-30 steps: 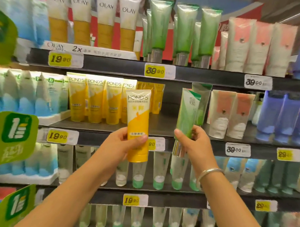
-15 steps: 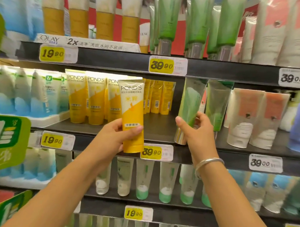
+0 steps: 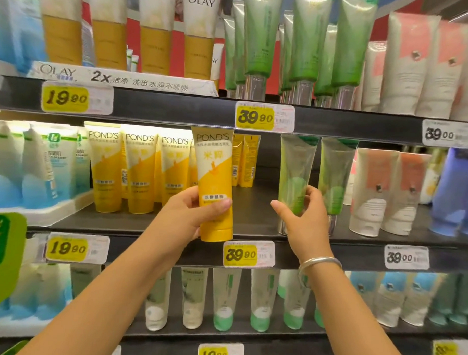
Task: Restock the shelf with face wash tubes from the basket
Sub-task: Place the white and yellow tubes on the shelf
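The left hand point(image 3: 191, 215) grips an upright yellow-and-white plastic Pond's tube point(image 3: 214, 186) at the front edge of the black middle shelf point(image 3: 255, 220), in front of three like tubes standing in a row point(image 3: 137, 171). The right hand point(image 3: 301, 219) curls round a translucent green tube with a silver cap point(image 3: 294, 179), now standing on that shelf just beside a second green tube point(image 3: 335, 178); half a second ago it was tilted and lifted. Two salmon-and-white tubes point(image 3: 391, 190) stand to the right. A silver bangle point(image 3: 318, 264) circles the right wrist. Yellow price tags point(image 3: 242, 254) line the shelf edges.
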`<action>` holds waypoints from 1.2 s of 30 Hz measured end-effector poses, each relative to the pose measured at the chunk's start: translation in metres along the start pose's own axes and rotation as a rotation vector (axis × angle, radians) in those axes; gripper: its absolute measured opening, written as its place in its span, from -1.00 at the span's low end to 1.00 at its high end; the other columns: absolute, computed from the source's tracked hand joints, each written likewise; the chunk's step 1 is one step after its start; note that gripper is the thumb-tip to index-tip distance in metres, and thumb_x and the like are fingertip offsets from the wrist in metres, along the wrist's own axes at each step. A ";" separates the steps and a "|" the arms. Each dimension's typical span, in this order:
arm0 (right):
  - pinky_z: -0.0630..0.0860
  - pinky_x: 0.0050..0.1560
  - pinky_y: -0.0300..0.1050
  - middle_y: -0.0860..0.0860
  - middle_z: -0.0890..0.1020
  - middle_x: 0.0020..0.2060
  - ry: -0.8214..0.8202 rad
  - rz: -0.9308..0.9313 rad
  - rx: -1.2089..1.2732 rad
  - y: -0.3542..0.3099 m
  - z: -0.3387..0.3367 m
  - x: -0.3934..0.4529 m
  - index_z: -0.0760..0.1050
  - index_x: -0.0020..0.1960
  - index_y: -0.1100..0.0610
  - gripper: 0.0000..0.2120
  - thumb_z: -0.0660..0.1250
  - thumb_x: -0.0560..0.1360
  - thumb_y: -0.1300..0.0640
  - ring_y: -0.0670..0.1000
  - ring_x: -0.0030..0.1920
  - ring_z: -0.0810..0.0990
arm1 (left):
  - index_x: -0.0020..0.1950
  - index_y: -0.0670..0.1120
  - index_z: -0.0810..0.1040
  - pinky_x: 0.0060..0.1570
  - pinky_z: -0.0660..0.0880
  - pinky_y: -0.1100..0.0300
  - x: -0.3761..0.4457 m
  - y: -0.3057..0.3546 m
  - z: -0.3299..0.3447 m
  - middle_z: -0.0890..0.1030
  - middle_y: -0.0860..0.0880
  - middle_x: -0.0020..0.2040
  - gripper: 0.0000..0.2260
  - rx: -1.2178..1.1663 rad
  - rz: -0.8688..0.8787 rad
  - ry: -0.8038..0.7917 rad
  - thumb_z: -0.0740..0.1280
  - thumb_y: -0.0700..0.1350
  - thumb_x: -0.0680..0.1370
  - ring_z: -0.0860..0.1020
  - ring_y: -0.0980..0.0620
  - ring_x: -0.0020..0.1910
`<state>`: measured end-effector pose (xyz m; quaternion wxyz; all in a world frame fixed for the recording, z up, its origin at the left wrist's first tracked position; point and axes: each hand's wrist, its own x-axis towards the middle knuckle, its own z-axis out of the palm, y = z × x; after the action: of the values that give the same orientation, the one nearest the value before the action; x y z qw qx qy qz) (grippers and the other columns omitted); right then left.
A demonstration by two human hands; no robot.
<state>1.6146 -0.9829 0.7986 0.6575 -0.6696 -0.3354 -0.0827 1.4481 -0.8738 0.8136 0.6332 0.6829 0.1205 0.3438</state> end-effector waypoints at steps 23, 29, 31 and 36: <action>0.45 0.19 -0.07 0.10 0.43 0.28 0.086 0.020 -0.144 -0.006 -0.001 -0.018 0.24 0.40 0.13 -0.42 0.38 0.44 0.13 0.05 0.15 0.50 | 0.03 0.00 0.60 -0.09 0.60 0.14 -0.003 -0.004 -0.034 0.70 0.03 -0.03 -0.53 -0.002 0.001 -0.110 0.49 0.07 0.16 0.66 0.07 -0.03; 0.49 0.08 -0.14 -0.04 0.45 0.05 0.160 -0.231 -0.148 -0.035 0.012 -0.054 0.39 0.17 0.02 -0.69 0.34 0.46 0.17 -0.02 -0.02 0.52 | 0.15 -0.01 0.48 -0.10 0.60 0.12 -0.009 0.002 -0.059 0.70 0.03 -0.01 -0.44 0.011 0.007 -0.048 0.49 0.00 0.18 0.67 0.08 -0.03; 0.46 -0.07 -0.38 -0.06 0.52 -0.03 0.014 -0.270 -0.074 -0.049 0.030 -0.061 0.42 0.06 -0.04 -0.79 0.33 0.47 0.16 -0.13 -0.10 0.54 | 0.14 -0.04 0.45 -0.14 0.60 0.13 -0.012 0.005 -0.068 0.71 0.04 -0.06 -0.42 0.037 0.027 0.005 0.48 0.02 0.15 0.67 0.09 -0.08; 0.51 -0.13 -0.34 -0.12 0.60 -0.11 -0.332 -0.257 0.115 -0.082 0.086 -0.062 0.49 0.04 -0.03 -0.84 0.33 0.47 0.11 -0.13 -0.11 0.58 | -0.02 -0.05 0.44 -0.37 0.56 0.32 -0.019 0.009 -0.098 0.72 0.08 -0.19 -0.53 0.093 0.135 0.200 0.48 0.00 0.14 0.68 0.16 -0.22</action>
<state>1.4932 -0.9304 0.8215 0.6146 -0.5870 -0.5258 -0.0350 1.3709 -0.8095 0.8121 0.5613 0.6804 0.1525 0.4459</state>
